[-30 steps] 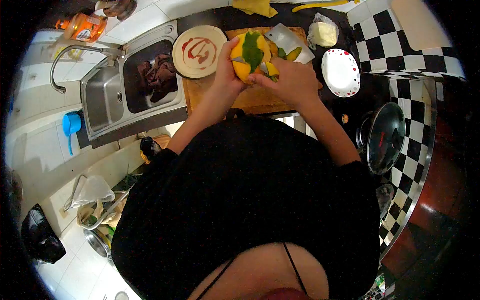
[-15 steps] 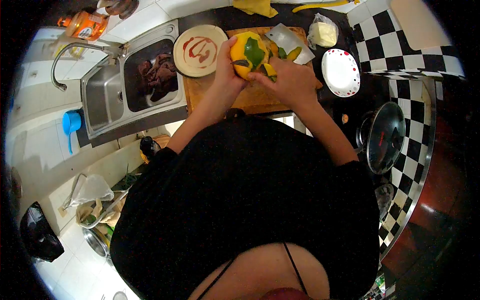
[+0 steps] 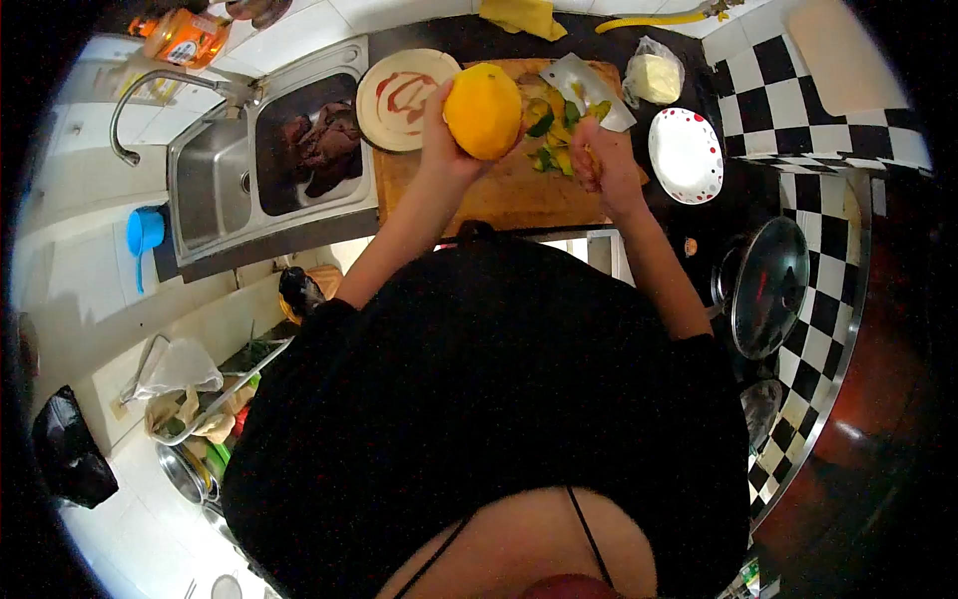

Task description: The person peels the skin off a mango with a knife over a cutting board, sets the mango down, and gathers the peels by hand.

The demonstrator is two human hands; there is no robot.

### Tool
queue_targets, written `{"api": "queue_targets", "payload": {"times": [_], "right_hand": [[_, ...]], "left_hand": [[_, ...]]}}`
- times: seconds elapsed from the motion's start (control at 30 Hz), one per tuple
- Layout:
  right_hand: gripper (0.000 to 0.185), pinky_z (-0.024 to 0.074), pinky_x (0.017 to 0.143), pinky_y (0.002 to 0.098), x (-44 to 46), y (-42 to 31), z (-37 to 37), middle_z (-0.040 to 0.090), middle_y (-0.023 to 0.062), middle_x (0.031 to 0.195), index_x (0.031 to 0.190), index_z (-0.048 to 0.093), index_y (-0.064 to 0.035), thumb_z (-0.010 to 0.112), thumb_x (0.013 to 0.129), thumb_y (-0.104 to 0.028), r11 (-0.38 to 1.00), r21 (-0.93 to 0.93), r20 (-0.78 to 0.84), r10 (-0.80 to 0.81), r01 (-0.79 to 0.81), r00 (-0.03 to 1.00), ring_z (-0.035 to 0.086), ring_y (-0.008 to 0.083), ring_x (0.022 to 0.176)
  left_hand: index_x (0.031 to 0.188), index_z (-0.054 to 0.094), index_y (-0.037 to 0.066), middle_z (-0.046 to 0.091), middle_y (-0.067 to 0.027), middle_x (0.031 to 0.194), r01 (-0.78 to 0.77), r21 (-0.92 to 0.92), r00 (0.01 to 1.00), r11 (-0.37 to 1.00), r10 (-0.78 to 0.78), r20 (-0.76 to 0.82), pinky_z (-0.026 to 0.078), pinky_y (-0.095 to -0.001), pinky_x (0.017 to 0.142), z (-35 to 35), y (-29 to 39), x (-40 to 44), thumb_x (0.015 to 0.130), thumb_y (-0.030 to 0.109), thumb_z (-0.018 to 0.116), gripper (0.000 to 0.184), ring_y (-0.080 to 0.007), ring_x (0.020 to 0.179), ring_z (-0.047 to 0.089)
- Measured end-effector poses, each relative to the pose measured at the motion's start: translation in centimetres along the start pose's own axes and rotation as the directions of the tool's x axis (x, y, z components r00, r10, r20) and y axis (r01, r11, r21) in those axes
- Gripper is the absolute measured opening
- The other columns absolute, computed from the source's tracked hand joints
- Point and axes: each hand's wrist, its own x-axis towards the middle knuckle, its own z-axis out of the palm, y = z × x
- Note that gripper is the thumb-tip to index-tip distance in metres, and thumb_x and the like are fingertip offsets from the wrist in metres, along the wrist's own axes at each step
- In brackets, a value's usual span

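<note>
A big yellow mango [image 3: 483, 112], its facing side bare of green skin, is gripped in my left hand [image 3: 447, 142] above the wooden cutting board [image 3: 429, 195]. My right hand [image 3: 609, 168] is closed at the board's right side, apart from the mango; whatever its fingers hold is hidden. Green and yellow peelings [image 3: 547, 118] lie scattered between the two hands. Behind them rests a wide metal cleaver blade [image 3: 591, 88], with bits of peel at its edge. Left of the mango, a cream plate [image 3: 374, 125] smeared with red overlaps the board.
At left is a double sink [image 3: 210, 190] with a dark cloth [image 3: 324, 145] in one basin. A white dotted plate [image 3: 686, 155], a bagged pale block [image 3: 659, 78] and a lidded pan [image 3: 770, 288] stand to the right. A yellow cloth [image 3: 523, 16] lies at the back.
My right hand has moved away from the mango, to the right and down. The green patch that faced up is out of sight, and the mango shows all yellow. More peelings are visible.
</note>
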Motion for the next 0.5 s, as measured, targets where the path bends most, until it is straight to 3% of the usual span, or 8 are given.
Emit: {"api": "queue_targets", "payload": {"times": [0.07,0.2,0.3,0.37,0.4,0.43,0.47,0.5], "right_hand": [[0.051,0.0251,0.038,0.0234,0.2,0.4,0.0,0.034,-0.0008,0.047,0.060,0.039,-0.0132,0.037,0.089,-0.054,0.825,0.514,0.140,0.190,-0.236,0.972,0.030,0.0098,0.038],[0.055,0.0284,0.038,0.0236,1.1,4.8,0.4,0.035,-0.0008,0.047,0.062,0.040,-0.0124,0.029,0.090,-0.058,0.650,0.649,0.268,0.292,-0.396,0.918,0.032,0.0101,0.038],[0.054,0.0303,0.039,0.0234,1.6,6.5,1.2,0.035,-0.0015,0.048,0.063,0.041,-0.0128,0.032,0.089,-0.059,0.521,0.736,0.223,0.417,-0.433,0.881,0.033,0.0101,0.038],[0.054,0.0311,0.041,0.0247,2.1,5.9,1.6,0.038,-0.0025,0.049,0.066,0.046,-0.0111,0.036,0.088,-0.060,0.630,0.563,0.096,0.592,-0.535,0.800,0.037,0.0097,0.040],[0.054,0.0311,0.041,0.0247,2.1,5.0,1.9,0.038,-0.0025,0.049,0.066,0.046,-0.0111,0.036,0.088,-0.060,0.628,0.562,0.102,0.594,-0.539,0.798,0.037,0.0097,0.040],[0.053,0.0328,0.042,0.0267,1.9,3.5,2.3,0.043,-0.0005,0.051,0.068,0.049,-0.0097,0.041,0.086,-0.059,0.924,0.265,-0.069,0.304,-0.276,0.950,0.042,0.0127,0.042],[0.053,0.0346,0.044,0.0286,1.6,2.1,2.6,0.047,0.0014,0.053,0.070,0.052,-0.0083,0.046,0.084,-0.059,0.994,-0.100,-0.115,-0.061,0.049,0.991,0.046,0.0158,0.045],[0.053,0.0346,0.044,0.0286,1.5,0.6,2.6,0.047,0.0014,0.053,0.070,0.052,-0.0083,0.046,0.084,-0.059,0.994,-0.100,-0.116,-0.057,0.045,0.992,0.046,0.0158,0.045]], "left_hand": [[0.117,0.047,0.010,0.053,-0.0155,0.114,0.012,0.002,0.998,1.000,-0.012,0.055,0.044,-0.0511,0.086,-0.6,0.3,-0.3,0.082,0.048,0.047,0.052,-0.0335,0.104,0.053],[0.123,0.042,0.006,0.051,-0.0202,0.117,0.090,-0.020,0.966,0.996,-0.082,0.243,0.045,-0.0502,0.085,-1.1,0.8,-1.9,0.082,0.052,0.042,0.061,-0.0377,0.104,0.052],[0.124,0.041,0.004,0.050,-0.0213,0.118,0.050,0.059,0.968,0.997,-0.063,0.241,0.046,-0.0495,0.084,-1.6,1.2,-2.4,0.083,0.053,0.040,0.064,-0.0388,0.104,0.052],[0.124,0.041,0.003,0.050,-0.0211,0.118,0.038,0.083,0.974,0.996,-0.055,0.220,0.047,-0.0493,0.084,-1.7,1.3,-2.8,0.083,0.053,0.041,0.064,-0.0383,0.105,0.053],[0.123,0.041,0.003,0.050,-0.0209,0.118,0.032,0.107,0.977,0.994,-0.053,0.206,0.047,-0.0491,0.084,-1.6,1.3,-3.0,0.083,0.052,0.041,0.064,-0.0378,0.105,0.053],[0.123,0.041,0.003,0.050,-0.0209,0.118,0.031,0.105,0.978,0.994,-0.052,0.201,0.047,-0.0491,0.084,-1.4,1.3,-3.3,0.083,0.052,0.041,0.064,-0.0378,0.105,0.053],[0.123,0.042,0.003,0.051,-0.0198,0.117,0.001,0.176,0.987,0.984,-0.029,0.160,0.047,-0.0483,0.084,-1.1,1.3,-3.7,0.084,0.050,0.043,0.061,-0.0355,0.104,0.054],[0.123,0.042,0.003,0.052,-0.0186,0.117,-0.025,0.249,0.992,0.968,-0.006,0.125,0.047,-0.0476,0.085,-0.9,1.3,-3.8,0.084,0.048,0.044,0.059,-0.0333,0.104,0.055]]}}
